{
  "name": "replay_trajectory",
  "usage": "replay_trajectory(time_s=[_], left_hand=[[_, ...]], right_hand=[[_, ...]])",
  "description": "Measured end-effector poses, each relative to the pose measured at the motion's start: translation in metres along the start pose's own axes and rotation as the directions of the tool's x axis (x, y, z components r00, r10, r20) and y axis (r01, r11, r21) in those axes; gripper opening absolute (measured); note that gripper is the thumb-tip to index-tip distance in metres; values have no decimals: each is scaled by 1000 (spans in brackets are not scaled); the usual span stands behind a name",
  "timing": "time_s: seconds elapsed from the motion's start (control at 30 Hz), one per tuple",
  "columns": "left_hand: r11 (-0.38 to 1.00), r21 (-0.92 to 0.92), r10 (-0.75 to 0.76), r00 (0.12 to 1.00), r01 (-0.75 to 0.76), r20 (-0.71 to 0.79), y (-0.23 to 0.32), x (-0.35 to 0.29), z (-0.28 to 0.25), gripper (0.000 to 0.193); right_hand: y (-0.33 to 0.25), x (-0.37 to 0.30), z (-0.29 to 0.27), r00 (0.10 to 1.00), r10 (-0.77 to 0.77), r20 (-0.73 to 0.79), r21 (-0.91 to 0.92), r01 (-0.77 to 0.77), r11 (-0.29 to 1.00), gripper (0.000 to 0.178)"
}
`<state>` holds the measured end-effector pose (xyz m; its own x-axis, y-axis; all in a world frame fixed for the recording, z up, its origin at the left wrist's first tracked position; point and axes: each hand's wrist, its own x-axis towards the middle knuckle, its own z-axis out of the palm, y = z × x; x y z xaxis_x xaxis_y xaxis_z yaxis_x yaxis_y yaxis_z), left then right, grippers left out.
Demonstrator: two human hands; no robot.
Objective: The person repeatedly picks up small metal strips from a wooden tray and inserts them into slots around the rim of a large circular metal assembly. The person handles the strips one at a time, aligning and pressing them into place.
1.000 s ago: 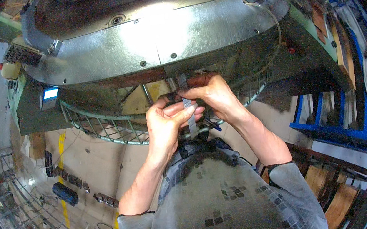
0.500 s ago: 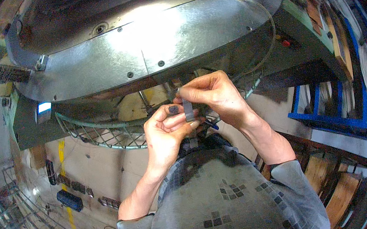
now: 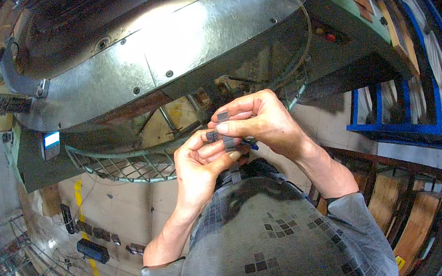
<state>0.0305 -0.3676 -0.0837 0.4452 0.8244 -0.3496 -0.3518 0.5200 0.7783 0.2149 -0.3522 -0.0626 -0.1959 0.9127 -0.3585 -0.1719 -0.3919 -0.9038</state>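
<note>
A narrow flat dark-grey strip (image 3: 229, 143) runs upright between my two hands in front of my shirt. My right hand (image 3: 271, 121) pinches it near the top between thumb and fingers, and a short piece shows above the thumb. Below, the thumb and fingers of my left hand (image 3: 194, 166) close around its lower part. A small dark ridged block (image 3: 212, 136) sits at my left fingertips, close beside the strip; I cannot tell whether it is joined to it. The strip's lower end hangs past my left thumb.
Ahead stands a large machine with a curved shiny metal rim (image 3: 98, 78). A green metal guard rail (image 3: 120, 169) curves beneath it. Blue racking (image 3: 402, 132) and wooden boards (image 3: 416, 224) are at the right. Dark blocks (image 3: 92, 250) lie on the floor at left, by a wire rack (image 3: 11, 274).
My right fingers have come down and closer to my left hand, and the strip's top end now shows above them. The view has turned slightly, shifting the machine's rim leftward.
</note>
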Motion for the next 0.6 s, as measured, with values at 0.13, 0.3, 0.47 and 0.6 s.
replay_trajectory(time_s=[0.13,0.3,0.47,0.6], left_hand=[[1000,-1,10,1000,-10,-9,-2,-6,1,40],[1000,2,-8,1000,8,-27,-6,-14,3,41],[1000,-8,8,1000,-8,-17,-10,-19,3,41],[998,24,59,998,-59,-27,-14,-21,3,40]], right_hand=[[3,-6,1,1000,5,10,35,-6,999,26],[5,-11,3,1000,-6,11,33,5,999,27],[4,-18,6,1000,2,22,-2,-2,1000,27],[5,-22,5,997,-41,61,-22,43,999,29]])
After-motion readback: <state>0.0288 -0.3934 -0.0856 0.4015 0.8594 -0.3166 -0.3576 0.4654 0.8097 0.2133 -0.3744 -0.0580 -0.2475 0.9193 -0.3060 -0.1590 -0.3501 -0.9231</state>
